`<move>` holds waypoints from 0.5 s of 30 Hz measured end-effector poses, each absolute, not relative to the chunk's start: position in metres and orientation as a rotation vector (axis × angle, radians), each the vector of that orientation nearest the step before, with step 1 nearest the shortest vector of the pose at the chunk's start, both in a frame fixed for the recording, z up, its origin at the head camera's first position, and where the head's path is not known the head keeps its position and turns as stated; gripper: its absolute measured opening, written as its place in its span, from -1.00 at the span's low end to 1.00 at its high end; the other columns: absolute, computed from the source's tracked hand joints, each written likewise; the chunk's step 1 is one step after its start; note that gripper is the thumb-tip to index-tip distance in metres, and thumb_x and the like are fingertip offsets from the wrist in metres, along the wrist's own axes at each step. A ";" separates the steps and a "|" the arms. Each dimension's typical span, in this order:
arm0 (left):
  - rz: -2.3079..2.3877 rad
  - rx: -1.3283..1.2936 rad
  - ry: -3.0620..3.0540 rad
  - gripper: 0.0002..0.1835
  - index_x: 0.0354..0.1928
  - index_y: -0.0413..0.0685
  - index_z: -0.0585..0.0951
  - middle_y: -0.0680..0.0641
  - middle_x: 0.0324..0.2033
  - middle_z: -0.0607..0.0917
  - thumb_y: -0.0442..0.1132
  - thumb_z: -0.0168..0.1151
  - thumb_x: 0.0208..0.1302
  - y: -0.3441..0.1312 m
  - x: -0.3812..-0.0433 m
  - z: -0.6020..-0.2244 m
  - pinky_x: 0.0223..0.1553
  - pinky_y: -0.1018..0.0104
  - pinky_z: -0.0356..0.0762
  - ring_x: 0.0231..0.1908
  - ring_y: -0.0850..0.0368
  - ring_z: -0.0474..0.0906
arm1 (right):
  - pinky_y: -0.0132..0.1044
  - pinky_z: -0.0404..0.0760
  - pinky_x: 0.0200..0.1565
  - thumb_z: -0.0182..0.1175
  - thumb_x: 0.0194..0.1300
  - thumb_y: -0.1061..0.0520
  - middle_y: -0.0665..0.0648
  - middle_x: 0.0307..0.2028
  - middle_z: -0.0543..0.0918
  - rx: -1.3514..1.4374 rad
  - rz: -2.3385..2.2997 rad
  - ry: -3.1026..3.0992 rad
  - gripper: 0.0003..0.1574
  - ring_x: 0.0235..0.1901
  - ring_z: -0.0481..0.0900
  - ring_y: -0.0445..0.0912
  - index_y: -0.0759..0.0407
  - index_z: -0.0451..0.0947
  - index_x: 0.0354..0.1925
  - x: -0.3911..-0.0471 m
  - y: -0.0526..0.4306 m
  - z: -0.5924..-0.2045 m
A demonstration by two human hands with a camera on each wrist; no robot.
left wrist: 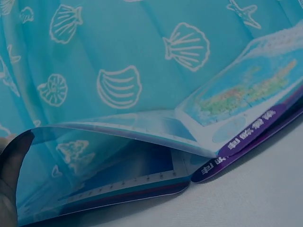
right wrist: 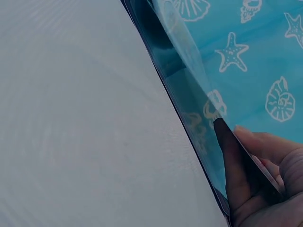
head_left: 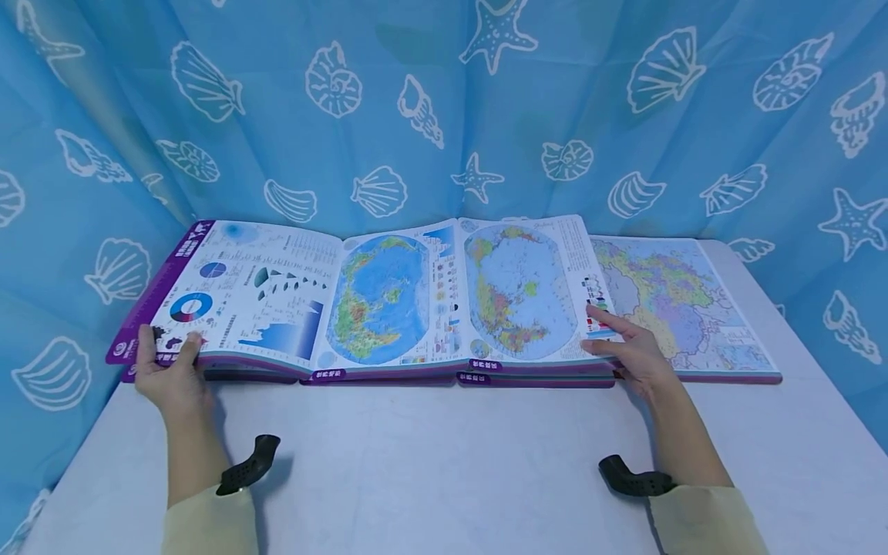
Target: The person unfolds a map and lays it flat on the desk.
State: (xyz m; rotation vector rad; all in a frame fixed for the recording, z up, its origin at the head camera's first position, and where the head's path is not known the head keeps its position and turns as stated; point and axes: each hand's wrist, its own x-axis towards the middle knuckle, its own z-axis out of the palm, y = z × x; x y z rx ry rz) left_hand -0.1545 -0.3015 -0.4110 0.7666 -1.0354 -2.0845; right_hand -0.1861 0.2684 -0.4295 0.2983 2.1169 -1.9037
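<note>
A laminated fold-out map [head_left: 378, 301] with purple tabs lies spread across the white table. Its left part carries charts, with two oval world maps beside it. My left hand [head_left: 173, 379] grips the front left corner of the map, thumb and fingers at the purple edge. In the left wrist view, that panel [left wrist: 142, 128] arches above a glossy lower layer [left wrist: 118, 184]. With my right hand [head_left: 641, 356] I pinch the right edge of the upper layer, thumb on top and fingers underneath. Seen by the right wrist camera, the held edge [right wrist: 236, 146] is lifted off the layer beneath.
Another map panel [head_left: 683, 308], coloured by region, extends to the right. Behind the table hangs a blue curtain [head_left: 430, 177] printed with white shells and starfish. Black wrist devices [head_left: 251, 465] sit at both sleeves. White tabletop [head_left: 430, 470] lies between the forearms.
</note>
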 end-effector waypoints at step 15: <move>-2.032 1.093 -0.953 -0.20 0.38 0.28 0.24 0.20 0.38 0.15 -0.44 0.28 0.15 -0.316 -0.155 -0.417 0.08 0.49 0.45 0.22 0.24 0.33 | 0.34 -0.23 0.32 0.39 0.10 0.11 0.28 0.45 0.00 0.177 -1.715 2.308 -0.05 0.44 -0.27 0.22 0.17 0.18 0.38 -0.189 0.256 -0.428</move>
